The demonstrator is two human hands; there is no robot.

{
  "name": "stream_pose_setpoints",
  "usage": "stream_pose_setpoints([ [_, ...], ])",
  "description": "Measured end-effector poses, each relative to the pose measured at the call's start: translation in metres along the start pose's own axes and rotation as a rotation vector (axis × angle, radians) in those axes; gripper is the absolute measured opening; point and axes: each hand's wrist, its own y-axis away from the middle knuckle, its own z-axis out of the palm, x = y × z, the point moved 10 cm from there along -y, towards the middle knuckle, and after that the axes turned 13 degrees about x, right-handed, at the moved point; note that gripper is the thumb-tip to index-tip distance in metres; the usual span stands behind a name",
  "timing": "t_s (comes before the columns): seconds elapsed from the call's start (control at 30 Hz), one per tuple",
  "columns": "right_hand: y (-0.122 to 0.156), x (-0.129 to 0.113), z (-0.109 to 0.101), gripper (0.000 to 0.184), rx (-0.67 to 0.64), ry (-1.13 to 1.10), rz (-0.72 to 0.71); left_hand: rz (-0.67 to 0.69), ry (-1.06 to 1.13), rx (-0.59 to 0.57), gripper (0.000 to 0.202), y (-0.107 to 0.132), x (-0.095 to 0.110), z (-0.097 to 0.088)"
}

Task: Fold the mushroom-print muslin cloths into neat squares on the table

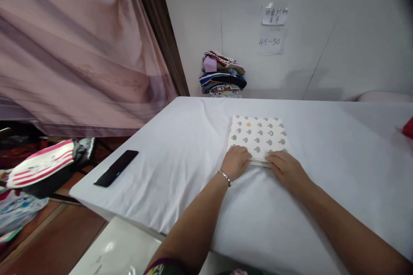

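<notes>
A folded white cloth (257, 134), printed with grey tree-like shapes and a few green and yellow faces, lies as a neat square on the white-covered table. Its layered near edge faces me. My left hand (237, 162), below a silver bracelet on the wrist, holds the near left corner with its fingers curled on the cloth. At the near right corner, my right hand (285, 168) grips the same edge, fingers on top. Both thumbs are mostly hidden.
A black phone-like slab (116, 168) lies on the table (180, 146) at the left. Folded clothes (223, 75) are stacked beyond the far edge. A pink curtain (97, 51) hangs at left, above a striped cushion-like item (43, 164). Something red (408, 128) shows at far right.
</notes>
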Motion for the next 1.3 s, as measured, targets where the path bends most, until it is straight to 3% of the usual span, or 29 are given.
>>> stream_pose_setpoints([
  [0.1, 0.001, -0.001, 0.004, 0.023, -0.019, 0.008, -0.029, -0.009, -0.020, -0.002, 0.013, 0.001, -0.002, -0.001],
  [0.3, 0.000, -0.002, 0.007, 0.024, -0.045, 0.020, -0.029, -0.105, -0.078, 0.059, 0.033, 0.001, -0.018, -0.018],
  [0.6, -0.001, -0.006, 0.006, 0.025, -0.027, -0.028, -0.035, -0.135, -0.138, 0.055, 0.023, 0.020, -0.033, -0.033],
  [0.87, 0.004, 0.001, 0.006, 0.026, 0.018, -0.050, -0.017, -0.437, 0.025, 0.119, 0.019, 0.039, -0.055, -0.033],
  [1.3, 0.010, 0.005, 0.008, 0.023, 0.057, 0.015, -0.024, -0.582, 0.121, 0.215, 0.022, 0.051, -0.069, -0.035],
])
